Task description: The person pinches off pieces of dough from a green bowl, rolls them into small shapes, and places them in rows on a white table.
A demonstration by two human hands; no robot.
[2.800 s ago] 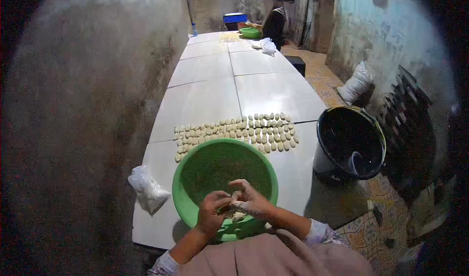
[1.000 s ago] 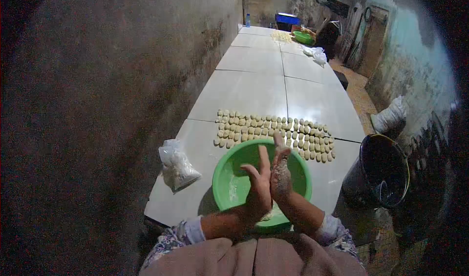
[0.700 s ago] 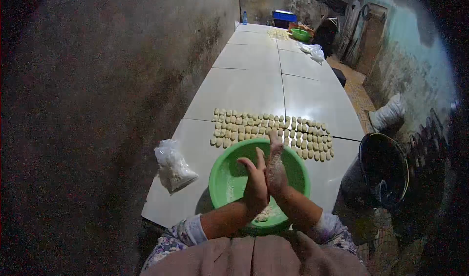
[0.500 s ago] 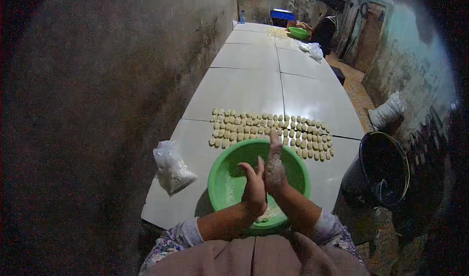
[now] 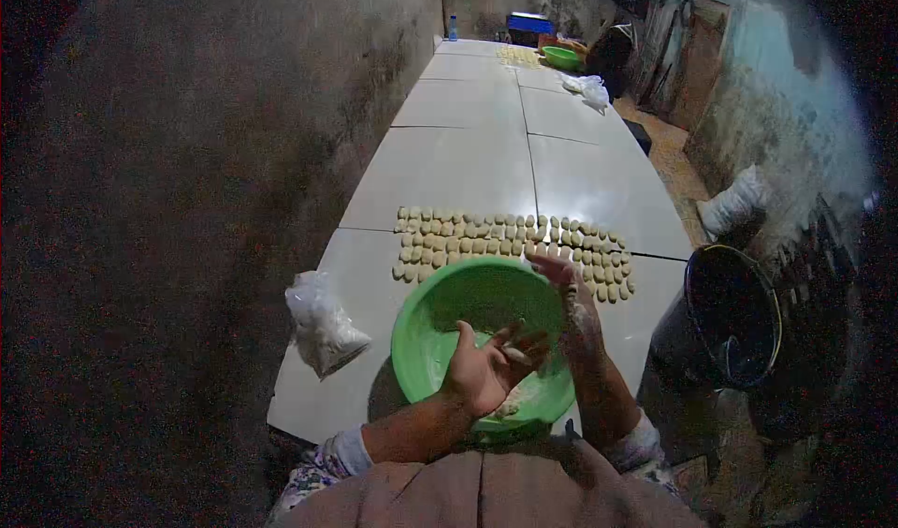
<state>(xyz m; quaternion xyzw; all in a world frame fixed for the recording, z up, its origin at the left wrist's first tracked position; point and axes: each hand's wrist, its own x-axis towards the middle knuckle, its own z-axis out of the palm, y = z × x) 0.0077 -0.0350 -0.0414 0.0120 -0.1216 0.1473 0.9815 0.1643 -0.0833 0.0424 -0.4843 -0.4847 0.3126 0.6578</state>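
Observation:
My left hand (image 5: 486, 374) is palm up over the green basin (image 5: 412, 313), its thumb raised and fingers extended. A small pale piece of dough (image 5: 516, 352) lies across its fingers. Apart from it, to the right, my right hand (image 5: 578, 313) is raised above the basin's right rim, flour-dusted, its fingers stretched out and nothing visible in them. Inside the basin, loose flour and pale dough (image 5: 510, 402) lie at the bottom. Just beyond the rim, rows of small oval dough pieces (image 5: 468, 245) cover a band of the white table (image 5: 458, 173).
A clear plastic bag of white powder (image 5: 323, 327) sits at the left. To the right stands a dark bucket (image 5: 720, 318), with a white sack (image 5: 734, 205) behind. Farther down are another green basin (image 5: 561, 57), a plastic bag (image 5: 587, 88) and a person (image 5: 613, 56).
My hands, pressed together before, have come apart. My left palm has turned up, showing the piece of dough, and my right hand has moved right. The view has shifted slightly.

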